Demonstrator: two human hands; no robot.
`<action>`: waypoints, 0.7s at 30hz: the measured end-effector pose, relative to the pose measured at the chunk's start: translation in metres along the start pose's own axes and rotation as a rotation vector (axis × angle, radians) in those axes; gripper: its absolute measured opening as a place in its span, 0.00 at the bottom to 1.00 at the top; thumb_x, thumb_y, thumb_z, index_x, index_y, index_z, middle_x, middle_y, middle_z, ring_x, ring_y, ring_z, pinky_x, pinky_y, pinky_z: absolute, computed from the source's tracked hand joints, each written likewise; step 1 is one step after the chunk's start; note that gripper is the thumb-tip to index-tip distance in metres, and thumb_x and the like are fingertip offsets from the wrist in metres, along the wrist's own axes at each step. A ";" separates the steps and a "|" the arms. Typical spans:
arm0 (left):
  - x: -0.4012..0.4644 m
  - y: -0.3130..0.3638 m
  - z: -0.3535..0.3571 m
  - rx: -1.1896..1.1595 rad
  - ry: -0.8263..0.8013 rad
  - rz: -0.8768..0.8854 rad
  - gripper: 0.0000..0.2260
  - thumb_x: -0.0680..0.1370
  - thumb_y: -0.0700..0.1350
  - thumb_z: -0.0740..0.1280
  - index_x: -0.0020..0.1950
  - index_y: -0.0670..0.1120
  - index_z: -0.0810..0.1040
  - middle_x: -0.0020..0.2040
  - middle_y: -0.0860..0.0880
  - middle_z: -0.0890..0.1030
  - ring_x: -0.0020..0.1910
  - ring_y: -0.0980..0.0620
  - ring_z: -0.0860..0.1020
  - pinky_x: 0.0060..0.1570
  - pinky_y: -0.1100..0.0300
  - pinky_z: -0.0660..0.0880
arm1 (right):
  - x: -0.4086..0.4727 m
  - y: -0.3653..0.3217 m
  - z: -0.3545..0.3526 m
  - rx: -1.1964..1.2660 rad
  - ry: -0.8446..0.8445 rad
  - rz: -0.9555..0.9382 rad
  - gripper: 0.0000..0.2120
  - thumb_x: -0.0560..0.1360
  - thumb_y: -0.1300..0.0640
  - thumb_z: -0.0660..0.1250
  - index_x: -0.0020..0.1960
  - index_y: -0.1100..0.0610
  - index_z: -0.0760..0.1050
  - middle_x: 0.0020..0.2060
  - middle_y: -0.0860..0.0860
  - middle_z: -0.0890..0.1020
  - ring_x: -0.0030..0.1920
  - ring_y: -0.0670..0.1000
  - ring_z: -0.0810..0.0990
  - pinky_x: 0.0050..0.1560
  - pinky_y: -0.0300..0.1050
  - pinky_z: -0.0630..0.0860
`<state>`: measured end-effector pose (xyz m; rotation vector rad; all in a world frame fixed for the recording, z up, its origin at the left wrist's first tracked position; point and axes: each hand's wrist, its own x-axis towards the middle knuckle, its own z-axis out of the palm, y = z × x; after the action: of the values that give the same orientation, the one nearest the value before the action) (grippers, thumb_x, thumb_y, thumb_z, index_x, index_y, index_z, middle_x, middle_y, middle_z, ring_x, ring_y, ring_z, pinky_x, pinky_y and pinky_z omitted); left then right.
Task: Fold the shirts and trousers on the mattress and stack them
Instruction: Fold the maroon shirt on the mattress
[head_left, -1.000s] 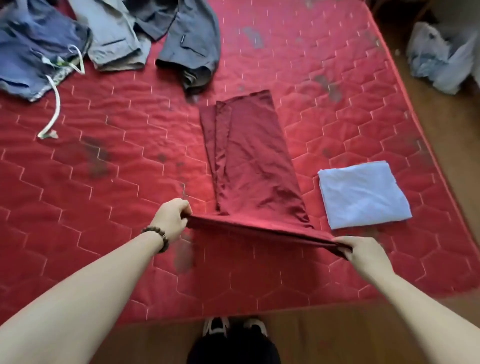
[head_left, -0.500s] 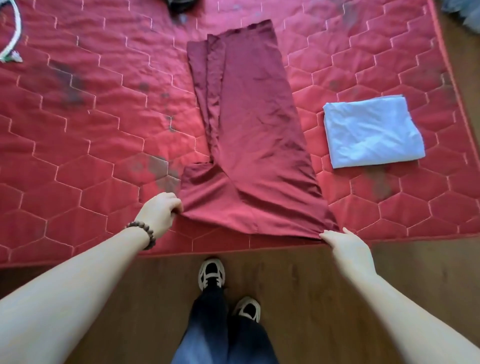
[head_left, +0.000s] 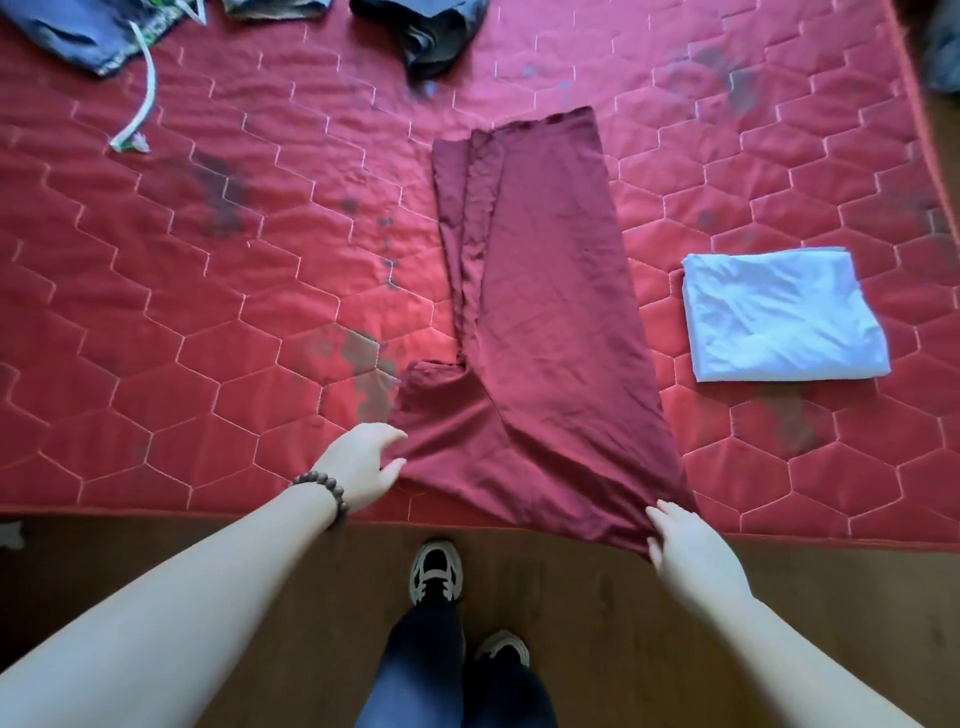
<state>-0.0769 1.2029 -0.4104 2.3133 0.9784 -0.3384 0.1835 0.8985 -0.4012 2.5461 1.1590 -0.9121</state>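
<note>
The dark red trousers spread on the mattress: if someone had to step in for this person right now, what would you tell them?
Left hand: pinches the near left corner of the dark red trousers.
Right hand: fingers fairly straight, touching the near right corner, which hangs over the mattress edge.
Trousers: flat, legs laid together, pointing away, waist end nearest.
Done: one light blue garment lies folded to the right.
Left: fold the trousers across their length and stack them with the blue one, then the blue shorts, dark garment and grey-green piece along the far edge.
</note>
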 end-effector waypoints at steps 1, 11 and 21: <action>0.003 0.004 -0.006 -0.008 0.012 0.003 0.19 0.77 0.46 0.67 0.67 0.45 0.74 0.66 0.47 0.76 0.67 0.49 0.71 0.68 0.59 0.63 | 0.003 -0.002 -0.006 0.047 0.008 0.004 0.23 0.81 0.56 0.56 0.75 0.55 0.62 0.75 0.52 0.63 0.75 0.50 0.61 0.74 0.44 0.54; 0.118 0.043 -0.040 -0.063 0.138 0.034 0.32 0.78 0.50 0.65 0.77 0.41 0.57 0.78 0.44 0.58 0.77 0.50 0.54 0.74 0.61 0.48 | 0.132 -0.075 -0.075 0.000 0.081 -0.163 0.31 0.81 0.50 0.57 0.78 0.57 0.49 0.78 0.54 0.47 0.78 0.52 0.46 0.76 0.48 0.48; 0.263 0.049 -0.034 -0.051 0.041 -0.029 0.35 0.79 0.56 0.59 0.78 0.43 0.46 0.79 0.46 0.47 0.78 0.49 0.45 0.76 0.54 0.47 | 0.296 -0.164 -0.141 0.007 0.108 -0.250 0.30 0.81 0.49 0.55 0.79 0.54 0.48 0.79 0.52 0.45 0.78 0.51 0.43 0.76 0.49 0.45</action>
<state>0.1409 1.3453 -0.4791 2.2700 1.0300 -0.2763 0.2755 1.2488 -0.4586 2.5219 1.5360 -0.8391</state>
